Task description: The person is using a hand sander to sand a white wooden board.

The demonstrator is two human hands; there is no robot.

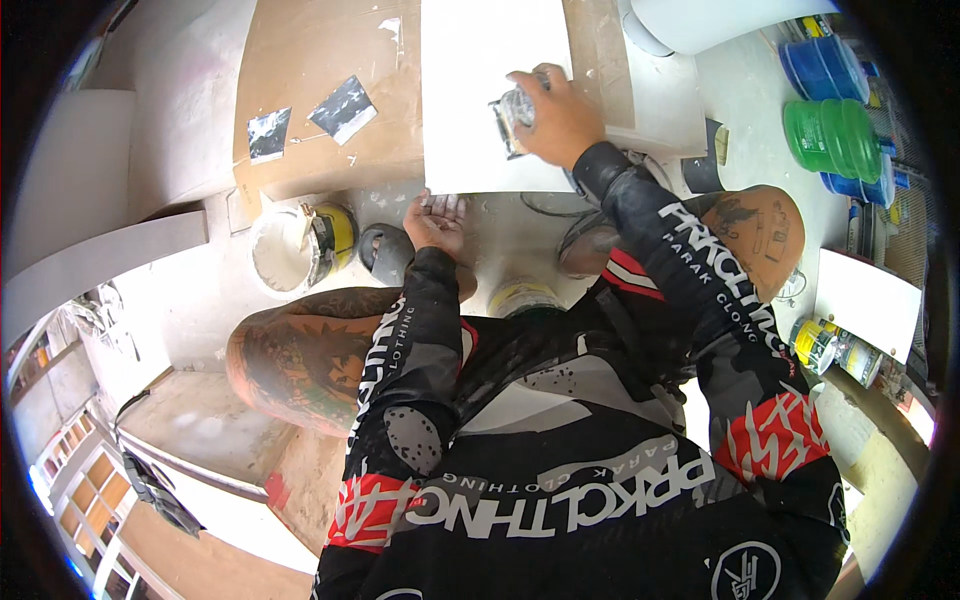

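My right hand (560,115) is wrapped round a small dusty grey power sander (514,118), which rests on a white board (480,60). The sander's outline is slightly blurred. My left hand (438,222) lies palm up at the board's near left corner, its whitened fingers loosely extended and nothing visible in them. Brown cardboard (390,140) lies under the board. Two dark, dust-smeared pieces of sandpaper, one larger (343,109) and one smaller (268,135), rest on the cardboard to the left.
A bucket of whitish paste (281,252) stands left of my left hand, beside a dark grey rounded object (385,253). A black cable (545,211) loops below the board. Blue (824,70) and green (828,138) water jugs and paint cans (815,345) line the right side.
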